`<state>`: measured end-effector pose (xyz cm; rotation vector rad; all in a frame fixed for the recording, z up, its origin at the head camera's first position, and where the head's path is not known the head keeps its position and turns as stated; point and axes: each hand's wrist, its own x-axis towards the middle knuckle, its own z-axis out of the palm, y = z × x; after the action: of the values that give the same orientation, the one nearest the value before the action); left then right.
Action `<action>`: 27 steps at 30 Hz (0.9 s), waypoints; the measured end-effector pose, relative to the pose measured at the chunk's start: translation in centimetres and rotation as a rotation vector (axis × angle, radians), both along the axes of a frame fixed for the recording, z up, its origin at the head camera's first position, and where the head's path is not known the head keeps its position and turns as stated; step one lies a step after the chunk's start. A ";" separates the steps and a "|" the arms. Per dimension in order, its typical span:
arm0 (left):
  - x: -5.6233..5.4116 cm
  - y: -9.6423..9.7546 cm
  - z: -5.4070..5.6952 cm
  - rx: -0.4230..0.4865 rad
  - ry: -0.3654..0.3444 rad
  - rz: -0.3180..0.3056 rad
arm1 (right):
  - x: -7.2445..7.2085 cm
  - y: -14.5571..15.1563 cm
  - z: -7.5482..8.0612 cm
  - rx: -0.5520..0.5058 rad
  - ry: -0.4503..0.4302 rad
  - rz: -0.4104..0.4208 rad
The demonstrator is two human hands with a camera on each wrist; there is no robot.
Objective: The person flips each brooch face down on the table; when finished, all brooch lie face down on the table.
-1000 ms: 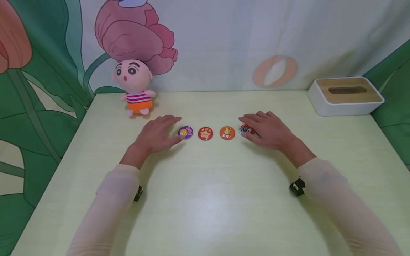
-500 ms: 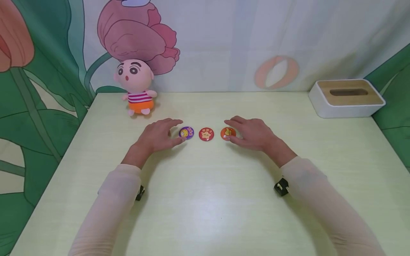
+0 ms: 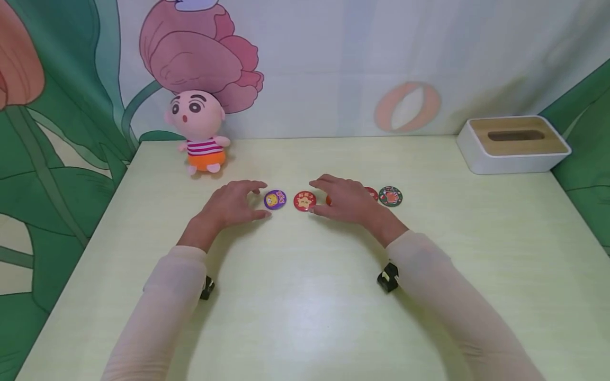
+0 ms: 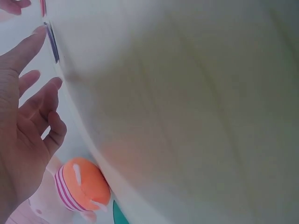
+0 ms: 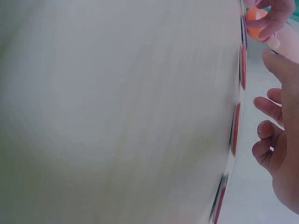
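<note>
A row of round badges lies on the table. My left hand (image 3: 231, 203) is at its left end, thumb and fingers spread apart beside the purple badge (image 3: 275, 199), holding nothing. Over the row hovers my right hand (image 3: 347, 200), thumb and index fingertip parted at the right edge of the red star badge (image 3: 304, 200). It hides most of an orange badge (image 3: 328, 200) and part of another red badge (image 3: 371, 193). A dark green badge (image 3: 390, 196) ends the row on the right. In the right wrist view, the right hand (image 5: 285, 126) has nothing in its fingers.
A plush doll (image 3: 204, 132) in a striped shirt and orange shorts sits at the back left of the pale table (image 3: 295, 296). At the back right stands a white tissue box (image 3: 514, 145) with a wooden lid. A printed curtain (image 3: 310, 69) hangs behind.
My right hand has moved left along the row, from the far-right badges to the red star badge, uncovering the dark green one. My left hand has barely moved, its thumb now off the purple badge.
</note>
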<state>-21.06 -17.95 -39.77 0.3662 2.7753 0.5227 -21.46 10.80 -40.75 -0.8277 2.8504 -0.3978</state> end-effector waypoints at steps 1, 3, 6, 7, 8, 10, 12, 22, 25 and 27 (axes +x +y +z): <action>-0.1 -0.1 0.0 0.004 -0.002 0.002 | -0.1 -0.4 -0.1 -0.002 -0.006 0.002; -0.2 -0.3 0.0 0.019 -0.010 0.014 | -0.3 -1.1 -0.2 -0.003 -0.019 0.011; -0.3 -0.6 0.1 0.040 -0.018 0.028 | -0.6 -2.2 -0.2 0.005 -0.023 0.015; -0.4 -0.6 0.1 0.050 -0.021 0.033 | -0.6 -2.5 -0.2 0.005 -0.028 0.014; -0.5 -0.7 0.1 0.059 -0.028 0.040 | -0.7 -2.7 -0.2 0.000 -0.032 0.013; -0.6 -0.7 0.1 0.071 -0.039 0.045 | -0.8 -3.2 -0.1 -0.008 -0.041 0.011; -0.7 -0.6 0.0 0.081 -0.053 0.055 | -0.8 -3.5 0.0 -0.026 -0.055 0.011; -1.0 -0.1 0.0 0.081 -0.101 0.066 | -1.3 -5.3 -0.1 0.005 -0.098 0.027; -1.0 0.0 0.2 0.078 -0.100 0.067 | -1.5 -5.5 -0.1 0.011 -0.092 0.028; -1.1 0.0 0.2 0.077 -0.098 0.067 | -1.7 -5.7 -0.2 0.023 -0.082 0.028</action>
<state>-22.12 -17.91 -39.54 0.2583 2.6862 0.6472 -23.12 5.08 -40.97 -0.8260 2.7599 -0.3855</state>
